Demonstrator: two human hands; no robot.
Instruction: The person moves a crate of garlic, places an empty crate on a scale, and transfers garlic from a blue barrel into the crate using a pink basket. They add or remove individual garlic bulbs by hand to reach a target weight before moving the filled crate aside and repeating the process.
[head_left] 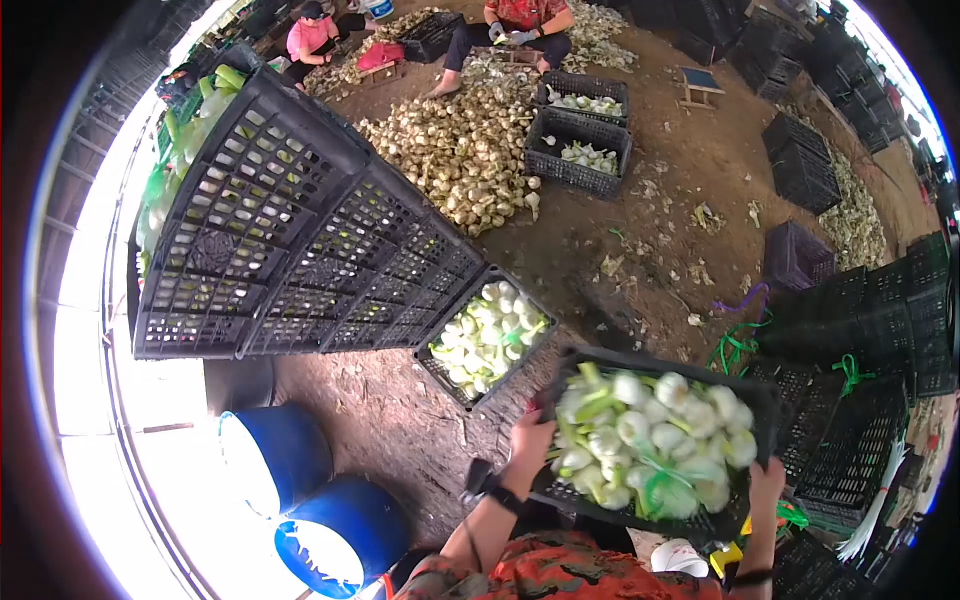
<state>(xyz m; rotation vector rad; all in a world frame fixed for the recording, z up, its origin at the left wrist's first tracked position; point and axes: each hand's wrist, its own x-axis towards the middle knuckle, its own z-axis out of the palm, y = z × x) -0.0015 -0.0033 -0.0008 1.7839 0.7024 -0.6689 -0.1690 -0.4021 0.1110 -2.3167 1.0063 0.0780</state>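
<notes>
A black plastic crate (pixel 560 500) full of peeled white bulbs (pixel 670 430) with green stems is held up in front of my body, slightly blurred. My left hand (pixel 530 437) grips its left end, with the fingers partly hidden by the rim. At the right end, my right hand (pixel 767 482) is closed on the crate's edge. Green ties lie among the bulbs near the front. Left of the held crate, another filled crate (pixel 473 397) rests on the ground beside a tall stack of filled crates (pixel 300 250).
Two blue barrels (pixel 300 450) stand at lower left. Empty black crates (pixel 845 440) are stacked at right. Beyond are a bulb pile (pixel 455 150), two part-filled crates (pixel 580 165), a small stool (pixel 700 80) and two seated people (pixel 525 15) (pixel 308 38).
</notes>
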